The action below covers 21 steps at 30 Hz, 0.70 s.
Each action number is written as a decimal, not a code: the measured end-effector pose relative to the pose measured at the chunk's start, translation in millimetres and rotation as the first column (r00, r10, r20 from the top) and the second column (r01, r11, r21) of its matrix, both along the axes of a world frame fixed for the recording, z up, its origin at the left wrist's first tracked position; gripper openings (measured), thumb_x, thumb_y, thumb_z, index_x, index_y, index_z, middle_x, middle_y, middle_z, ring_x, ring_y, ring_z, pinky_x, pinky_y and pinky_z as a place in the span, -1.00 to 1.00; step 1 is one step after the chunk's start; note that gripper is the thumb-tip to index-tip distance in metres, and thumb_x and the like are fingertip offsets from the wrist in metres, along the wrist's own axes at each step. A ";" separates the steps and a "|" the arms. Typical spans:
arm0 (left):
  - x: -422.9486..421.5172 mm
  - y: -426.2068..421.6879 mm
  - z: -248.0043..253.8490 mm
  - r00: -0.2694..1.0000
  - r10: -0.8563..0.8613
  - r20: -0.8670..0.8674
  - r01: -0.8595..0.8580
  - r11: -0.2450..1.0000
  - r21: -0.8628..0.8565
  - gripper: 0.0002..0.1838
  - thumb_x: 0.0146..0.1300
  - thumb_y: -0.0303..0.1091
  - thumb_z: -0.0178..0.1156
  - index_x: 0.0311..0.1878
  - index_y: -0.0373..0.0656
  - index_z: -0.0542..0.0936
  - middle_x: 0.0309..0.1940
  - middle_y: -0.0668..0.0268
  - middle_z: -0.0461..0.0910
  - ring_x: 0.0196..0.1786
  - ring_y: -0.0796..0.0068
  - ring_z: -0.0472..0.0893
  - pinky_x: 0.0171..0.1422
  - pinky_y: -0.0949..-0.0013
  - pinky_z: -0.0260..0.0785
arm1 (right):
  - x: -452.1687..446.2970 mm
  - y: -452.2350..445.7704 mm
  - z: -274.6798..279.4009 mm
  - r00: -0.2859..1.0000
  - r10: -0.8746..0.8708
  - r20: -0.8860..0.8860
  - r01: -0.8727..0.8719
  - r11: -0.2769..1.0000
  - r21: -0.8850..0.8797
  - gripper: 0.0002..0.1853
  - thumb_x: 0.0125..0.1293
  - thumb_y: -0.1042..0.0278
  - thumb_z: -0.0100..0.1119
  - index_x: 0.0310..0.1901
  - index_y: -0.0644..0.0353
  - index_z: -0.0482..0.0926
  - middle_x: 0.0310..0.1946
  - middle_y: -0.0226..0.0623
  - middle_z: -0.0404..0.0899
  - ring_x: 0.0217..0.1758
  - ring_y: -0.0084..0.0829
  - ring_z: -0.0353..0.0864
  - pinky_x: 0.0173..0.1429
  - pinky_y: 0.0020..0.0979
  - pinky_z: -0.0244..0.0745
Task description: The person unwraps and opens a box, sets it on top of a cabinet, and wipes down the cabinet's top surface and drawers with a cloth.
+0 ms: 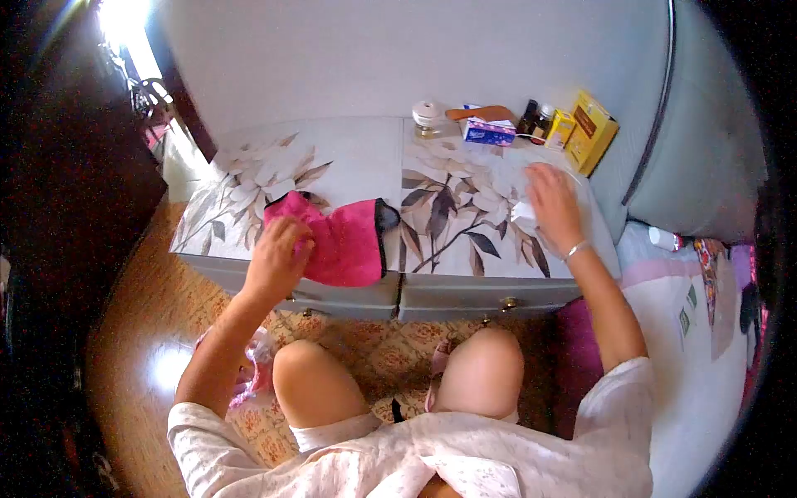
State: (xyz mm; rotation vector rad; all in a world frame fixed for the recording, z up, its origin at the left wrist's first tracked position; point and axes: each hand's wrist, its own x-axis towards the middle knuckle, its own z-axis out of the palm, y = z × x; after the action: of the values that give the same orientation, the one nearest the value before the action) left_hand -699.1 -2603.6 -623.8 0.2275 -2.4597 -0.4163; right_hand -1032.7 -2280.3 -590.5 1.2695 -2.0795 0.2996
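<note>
A bright pink pair of underpants (pixel 344 245) with black lace edging lies spread on the left half of the floral cabinet top. My left hand (pixel 278 256) rests at its left side, fingers curled on the fabric and gripping it. Over the right half of the top is my right hand (pixel 552 197), its fingers stretched out and slightly blurred, with nothing visible in them. Just beside that palm sits a small white block-shaped object (pixel 523 214), whose kind I cannot make out.
Along the wall stand a white-capped jar (pixel 426 119), a brown-handled brush (pixel 480 113), a blue tissue pack (pixel 490 133), dark bottles (pixel 541 123) and yellow boxes (pixel 590 133). Drawers with knobs (pixel 508 305) face my knees. A bed (pixel 664 332) flanks the right side.
</note>
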 end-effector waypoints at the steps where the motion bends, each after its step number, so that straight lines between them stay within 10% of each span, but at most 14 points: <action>1: 6.0 -0.8 -2.4 0.996 -0.064 0.070 0.068 0.996 -0.060 -0.79 0.16 -0.44 0.20 -0.12 -0.22 0.52 -0.11 0.10 0.49 -0.02 0.00 0.49 0.10 0.09 0.36 | 18.5 -16.6 4.2 0.992 0.122 0.033 -0.122 0.993 0.008 -0.69 0.22 0.41 0.10 0.01 0.13 0.57 0.04 -0.24 0.51 0.20 -0.23 0.42 0.33 -0.16 0.21; 3: 9.1 3.5 -5.0 0.993 -0.055 0.107 0.066 0.992 -0.109 -0.76 0.14 -0.42 0.21 -0.11 -0.21 0.51 -0.10 0.11 0.48 -0.01 0.02 0.48 0.12 0.10 0.35 | 69.6 -57.0 21.6 0.955 0.294 -0.039 -0.291 0.955 0.061 -0.71 0.22 0.44 0.09 -0.01 0.18 0.57 0.01 -0.21 0.52 0.20 -0.21 0.42 0.37 -0.14 0.19; 7: 8.8 3.9 -5.4 0.989 -0.026 0.146 0.043 0.992 -0.116 -0.70 0.14 -0.40 0.22 -0.04 -0.23 0.50 -0.01 0.11 0.46 0.11 0.04 0.44 0.22 0.10 0.30 | 139.4 -134.5 -17.4 0.689 0.626 0.366 -0.674 0.739 0.004 -0.71 0.29 0.35 0.05 0.01 0.21 0.55 0.07 -0.15 0.50 0.27 -0.16 0.38 0.43 -0.11 0.12; 19: -63.5 -145.6 -45.1 0.970 0.093 0.225 -0.049 0.980 -0.194 -0.46 0.41 -0.10 -0.06 0.34 -0.20 0.33 0.36 -0.04 0.26 0.45 -0.03 0.17 0.52 0.03 -0.04 | 84.0 -310.0 -52.9 0.879 0.234 0.415 -0.414 0.807 0.421 -0.35 0.46 -0.22 -0.38 0.49 -0.19 -0.02 0.51 -0.16 -0.06 0.54 0.05 -0.10 0.49 0.21 -0.19; 20: -84.4 -185.6 -69.5 0.984 0.034 0.176 0.093 0.742 -0.664 -0.41 0.42 -0.05 -0.11 0.39 -0.22 0.26 0.38 -0.04 0.22 0.46 -0.05 0.14 0.53 0.03 -0.07 | 79.9 -321.2 -47.0 0.884 0.230 0.406 -0.405 0.812 0.421 -0.35 0.46 -0.22 -0.38 0.49 -0.19 -0.02 0.51 -0.16 -0.06 0.54 0.05 -0.10 0.49 0.21 -0.19; 21: -94.7 -182.5 -62.3 0.986 0.028 0.166 0.092 0.738 -0.669 -0.41 0.42 -0.05 -0.11 0.39 -0.22 0.26 0.38 -0.04 0.22 0.46 -0.05 0.14 0.53 0.03 -0.07 | 77.5 -330.8 -41.3 0.896 0.141 0.421 -0.344 0.819 0.458 -0.34 0.46 -0.22 -0.38 0.50 -0.19 -0.06 0.52 -0.17 -0.08 0.55 0.04 -0.13 0.50 0.17 -0.21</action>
State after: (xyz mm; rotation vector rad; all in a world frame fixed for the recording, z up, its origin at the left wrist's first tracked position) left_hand -793.8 -2786.2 -686.2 -0.0986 -2.5986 0.5266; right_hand -955.2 -2611.1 -631.8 1.9518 -2.4128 0.0814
